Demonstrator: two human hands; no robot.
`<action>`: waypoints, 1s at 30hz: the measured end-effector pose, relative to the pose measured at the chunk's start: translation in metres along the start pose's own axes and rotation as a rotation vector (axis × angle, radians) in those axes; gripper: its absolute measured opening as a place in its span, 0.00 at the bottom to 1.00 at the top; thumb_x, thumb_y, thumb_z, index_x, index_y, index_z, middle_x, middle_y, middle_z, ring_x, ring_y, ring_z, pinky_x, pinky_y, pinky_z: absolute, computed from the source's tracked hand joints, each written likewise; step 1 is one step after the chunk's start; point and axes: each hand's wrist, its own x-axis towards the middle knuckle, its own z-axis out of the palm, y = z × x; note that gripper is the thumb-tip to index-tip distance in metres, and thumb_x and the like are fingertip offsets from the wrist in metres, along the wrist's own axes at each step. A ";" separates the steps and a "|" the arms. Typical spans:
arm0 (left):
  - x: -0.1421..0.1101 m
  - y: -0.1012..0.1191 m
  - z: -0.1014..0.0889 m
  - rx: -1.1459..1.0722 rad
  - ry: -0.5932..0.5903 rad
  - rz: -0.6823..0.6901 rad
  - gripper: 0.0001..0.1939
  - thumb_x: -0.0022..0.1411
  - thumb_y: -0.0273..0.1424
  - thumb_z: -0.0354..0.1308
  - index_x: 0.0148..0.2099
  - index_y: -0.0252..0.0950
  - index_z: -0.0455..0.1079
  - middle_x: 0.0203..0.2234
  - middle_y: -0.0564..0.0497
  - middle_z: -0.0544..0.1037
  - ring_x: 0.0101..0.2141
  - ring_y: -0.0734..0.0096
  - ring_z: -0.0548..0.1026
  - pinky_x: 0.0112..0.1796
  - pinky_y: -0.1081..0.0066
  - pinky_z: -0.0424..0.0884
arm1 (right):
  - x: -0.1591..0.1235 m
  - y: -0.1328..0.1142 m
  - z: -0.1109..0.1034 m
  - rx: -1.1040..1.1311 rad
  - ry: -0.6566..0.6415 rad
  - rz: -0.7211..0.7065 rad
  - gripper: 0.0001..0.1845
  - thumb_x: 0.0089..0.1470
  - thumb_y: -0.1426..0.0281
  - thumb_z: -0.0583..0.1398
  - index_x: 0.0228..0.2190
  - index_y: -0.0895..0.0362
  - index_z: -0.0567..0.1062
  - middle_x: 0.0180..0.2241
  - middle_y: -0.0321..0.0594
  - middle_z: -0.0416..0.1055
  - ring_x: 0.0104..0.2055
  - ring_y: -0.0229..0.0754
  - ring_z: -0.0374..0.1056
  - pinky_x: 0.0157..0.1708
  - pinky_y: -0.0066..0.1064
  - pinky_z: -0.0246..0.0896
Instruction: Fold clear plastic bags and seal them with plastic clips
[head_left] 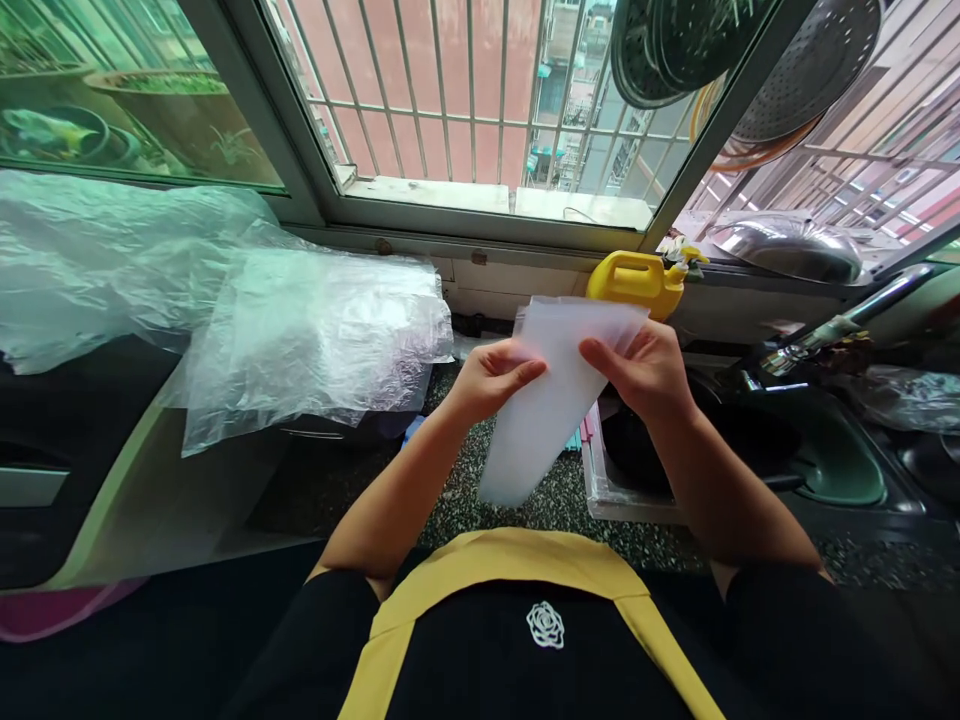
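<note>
- The left hand (491,378) had closed on the left edge of a cloudy plastic sheet (536,410), its thumb lying flat on the near face.
- The right hand (651,372) pinched the same sheet near its upper right corner, thumb in front; from where I stood, the fingers behind were partly hidden.
- The sheet was stretched between the two hands, its layered top edge standing a little beyond them and its narrower end slanting down toward the person's apron (525,550), above the counter.
- Below it ran the speckled counter (469,480), dark and grainy.
- Just beside the sheet, under the right forearm, was a pale tray (600,488) with a dark pan (634,440) over it.
- Behind the right hand stood a yellow jug (637,278), close to the wall.
- To the left lay a heap of clear plastic bags (322,320), crinkled and shiny, beside a larger bundle of wrapping (112,255).
- Farther right were a tap (821,338) and a sink holding a green basin (851,460).
- Across the back, the window (480,217) looked through metal bars onto a pink wall (495,60), with a strainer (806,75) hanging at the right.
</note>
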 end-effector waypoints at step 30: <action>-0.120 -0.159 -0.040 0.437 -0.254 -0.438 0.06 0.48 0.31 0.60 0.31 0.37 0.75 0.27 0.52 0.79 0.31 0.65 0.74 0.36 0.69 0.69 | -0.099 0.048 0.027 -0.053 -0.232 0.347 0.14 0.52 0.62 0.60 0.20 0.57 0.73 0.20 0.36 0.66 0.23 0.34 0.61 0.23 0.27 0.59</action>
